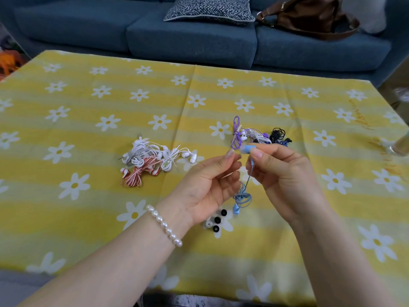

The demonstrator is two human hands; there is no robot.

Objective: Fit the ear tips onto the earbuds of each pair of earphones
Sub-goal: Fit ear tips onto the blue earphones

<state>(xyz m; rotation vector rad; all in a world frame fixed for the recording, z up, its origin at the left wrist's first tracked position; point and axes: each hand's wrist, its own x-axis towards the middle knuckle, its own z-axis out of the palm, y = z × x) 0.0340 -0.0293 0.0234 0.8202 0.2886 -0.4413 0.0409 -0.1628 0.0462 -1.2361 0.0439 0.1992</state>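
Observation:
My right hand [281, 173] pinches a light blue earbud [249, 149] between thumb and fingers; a pale ear tip sits at the earbud's left end. Its blue cable [243, 197] hangs down in a bundle between my hands. My left hand [205, 185] is just left of the earbud, palm up with fingers loosely curled, thumb and forefinger close together; whether they hold anything I cannot tell. Several loose ear tips [215, 221], black and one clear, lie on the cloth below my hands.
A pile of white and red earphones [152, 160] lies to the left. Purple, white and black earphones [259, 135] lie behind my hands. A yellow daisy tablecloth [88, 129] covers the table. A blue sofa [188, 34] with a cushion and brown bag stands beyond.

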